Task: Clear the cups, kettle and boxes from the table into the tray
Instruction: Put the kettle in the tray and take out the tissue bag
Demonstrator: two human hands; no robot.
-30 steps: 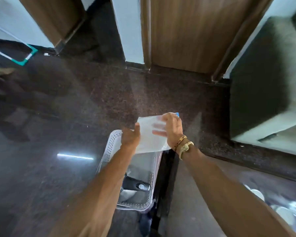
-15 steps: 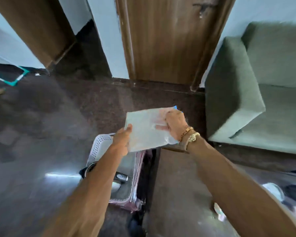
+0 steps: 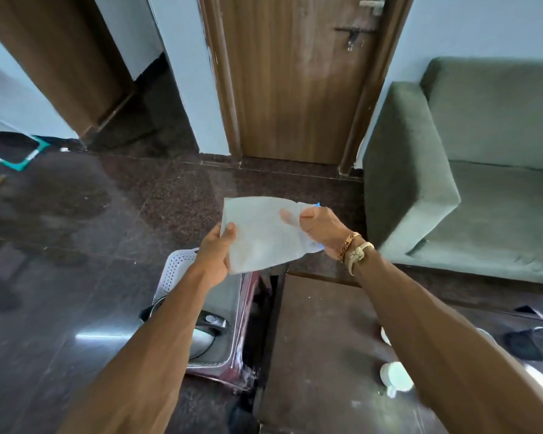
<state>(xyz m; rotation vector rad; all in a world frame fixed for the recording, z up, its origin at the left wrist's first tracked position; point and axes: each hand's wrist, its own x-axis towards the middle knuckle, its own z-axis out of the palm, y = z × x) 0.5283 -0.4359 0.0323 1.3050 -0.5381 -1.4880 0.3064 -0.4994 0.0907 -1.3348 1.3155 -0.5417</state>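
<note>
I hold a flat white box (image 3: 261, 234) in the air with both hands. My left hand (image 3: 215, 256) grips its lower left corner and my right hand (image 3: 318, 227) pinches its right edge. Below it, a white perforated tray (image 3: 177, 267) rests on a maroon stool left of the dark table (image 3: 320, 339). A steel kettle (image 3: 201, 336) with a black handle lies in the tray, partly hidden by my left forearm. A white cup (image 3: 395, 375) stands on the table beside my right forearm, and another cup rim (image 3: 384, 335) peeks out further back.
A green sofa (image 3: 470, 170) stands to the right, close to the table. A wooden door (image 3: 298, 76) is straight ahead. Dark polished floor (image 3: 76, 245) spreads to the left. A black item (image 3: 533, 343) lies at the table's right end.
The view has tilted up and right, so the door and sofa show more. The box has stayed in both hands, held over the far end of the tray.
</note>
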